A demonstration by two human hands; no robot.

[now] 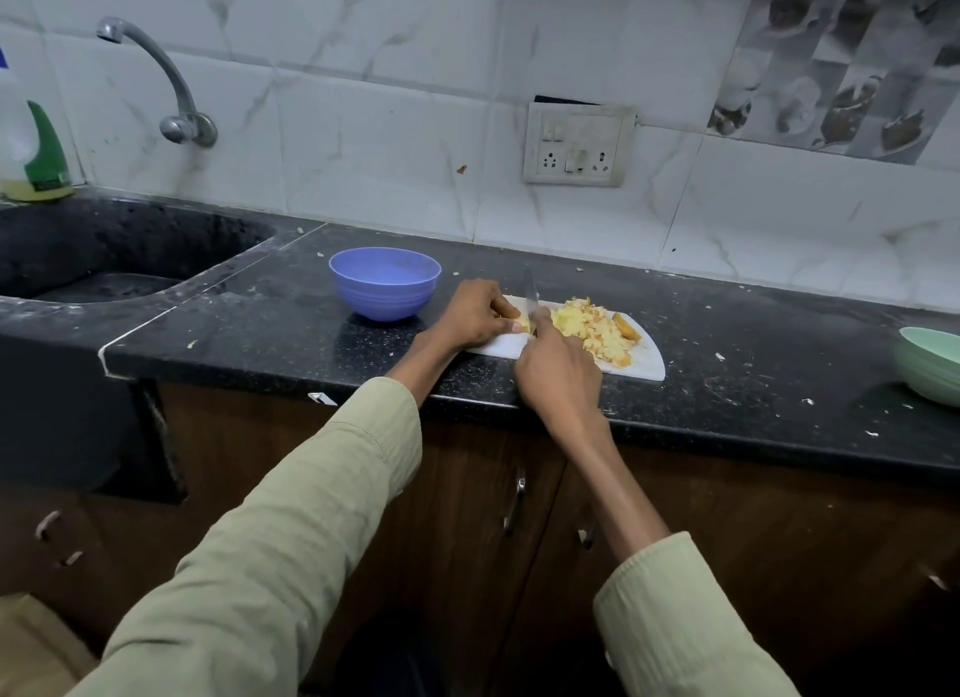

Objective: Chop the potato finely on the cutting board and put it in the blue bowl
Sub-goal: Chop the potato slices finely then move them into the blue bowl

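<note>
The last uncut bit of potato (519, 325) sits on the white cutting board (647, 366), and my left hand (475, 314) pinches it with curled fingers to keep it steady and my fingertips back from the edge. My right hand (558, 371) is wrapped around the handle, the knife (530, 297) blade standing just beside that piece. The chopped pile (597, 330) lies pushed right, clear of the cutting. The blue bowl (384, 283) waits empty, near the board's left end, for an easy scrape later.

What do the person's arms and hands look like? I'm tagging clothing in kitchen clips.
Both arms wear long, loose sleeves of pale olive-green fabric, the left sleeve and right sleeve, each pushed back from the wrist so the forearms are bare. The left hand and right hand show no gloves, rings or watch.
</note>
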